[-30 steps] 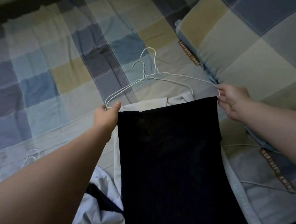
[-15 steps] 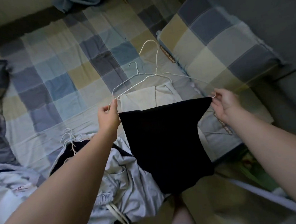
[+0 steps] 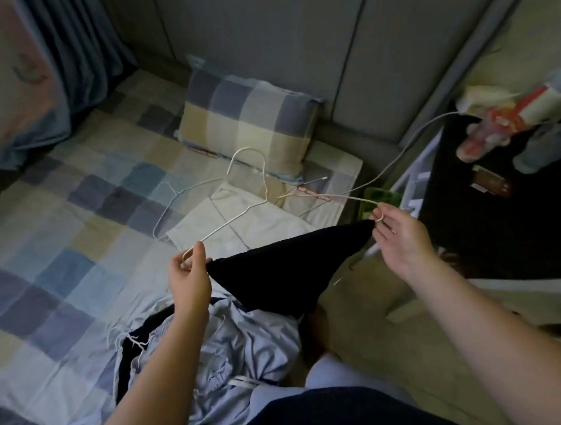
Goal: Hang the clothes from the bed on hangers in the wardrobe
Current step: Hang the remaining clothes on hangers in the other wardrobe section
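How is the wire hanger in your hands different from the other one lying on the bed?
The held hanger is up off the bed, gripped at its ends by the left hand and right hand; the other hanger lies on the bed, untouched. The held hanger carries a black garment over its bar; the other hanger is bare. Both are thin pale wire.

Thin pale wire hanger (image 3: 239,217), matt black cloth (image 3: 289,264), checked cotton bedsheet (image 3: 59,254).
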`<state>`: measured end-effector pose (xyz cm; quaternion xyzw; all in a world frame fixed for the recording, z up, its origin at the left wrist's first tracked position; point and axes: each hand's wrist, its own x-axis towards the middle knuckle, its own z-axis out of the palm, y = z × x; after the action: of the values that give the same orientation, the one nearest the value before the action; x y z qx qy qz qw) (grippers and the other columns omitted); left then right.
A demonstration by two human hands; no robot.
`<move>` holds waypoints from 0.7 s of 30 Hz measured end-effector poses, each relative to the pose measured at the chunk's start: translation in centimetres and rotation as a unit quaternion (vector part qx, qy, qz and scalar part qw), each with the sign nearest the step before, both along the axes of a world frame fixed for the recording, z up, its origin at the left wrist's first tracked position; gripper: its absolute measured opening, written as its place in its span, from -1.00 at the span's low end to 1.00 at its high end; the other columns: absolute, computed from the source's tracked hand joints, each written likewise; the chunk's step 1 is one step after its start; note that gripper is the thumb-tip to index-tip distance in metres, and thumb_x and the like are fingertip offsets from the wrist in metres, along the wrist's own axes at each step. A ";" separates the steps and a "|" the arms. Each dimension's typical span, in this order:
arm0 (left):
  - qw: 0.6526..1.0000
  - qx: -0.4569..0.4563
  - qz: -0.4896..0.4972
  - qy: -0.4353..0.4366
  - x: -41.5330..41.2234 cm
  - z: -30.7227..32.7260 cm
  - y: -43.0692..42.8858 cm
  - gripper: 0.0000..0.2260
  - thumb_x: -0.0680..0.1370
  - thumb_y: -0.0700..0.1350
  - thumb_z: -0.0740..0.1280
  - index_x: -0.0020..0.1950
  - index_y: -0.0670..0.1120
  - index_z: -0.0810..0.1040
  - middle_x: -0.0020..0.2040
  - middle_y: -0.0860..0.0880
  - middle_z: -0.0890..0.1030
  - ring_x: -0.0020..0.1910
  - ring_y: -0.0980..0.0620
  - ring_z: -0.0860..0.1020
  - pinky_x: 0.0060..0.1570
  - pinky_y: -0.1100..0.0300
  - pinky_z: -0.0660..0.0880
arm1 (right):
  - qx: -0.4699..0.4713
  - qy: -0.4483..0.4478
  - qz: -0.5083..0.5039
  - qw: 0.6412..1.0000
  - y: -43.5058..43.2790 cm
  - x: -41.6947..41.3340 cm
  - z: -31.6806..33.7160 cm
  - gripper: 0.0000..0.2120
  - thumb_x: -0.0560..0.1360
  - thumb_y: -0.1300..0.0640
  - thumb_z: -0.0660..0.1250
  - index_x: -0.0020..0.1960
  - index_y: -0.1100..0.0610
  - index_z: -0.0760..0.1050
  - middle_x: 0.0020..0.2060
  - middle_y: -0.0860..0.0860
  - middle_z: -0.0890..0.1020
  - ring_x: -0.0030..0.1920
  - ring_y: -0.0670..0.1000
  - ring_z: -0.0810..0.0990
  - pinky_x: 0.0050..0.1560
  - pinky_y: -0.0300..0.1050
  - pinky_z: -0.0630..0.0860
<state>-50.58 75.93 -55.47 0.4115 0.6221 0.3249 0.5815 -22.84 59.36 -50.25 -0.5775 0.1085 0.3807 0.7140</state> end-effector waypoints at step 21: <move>0.915 0.155 -0.371 0.026 13.5 7.1 -28.7 -0.73 0.61 0.06 0.32 0.14 -0.12 0.48 -0.08 -0.05 0.57 -0.15 0.06 0.53 -0.22 0.25 0.43 | -0.195 -0.224 -0.209 0.932 -44.6 -4.1 5.4 -0.87 0.57 0.16 0.33 0.09 0.13 0.59 -0.04 0.11 0.67 0.04 0.06 0.65 0.14 0.00 0.57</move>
<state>-37.12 47.22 -48.34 0.7064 0.3811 0.1672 0.5726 -26.98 14.72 -44.83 -0.7398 0.1361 0.0556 0.6566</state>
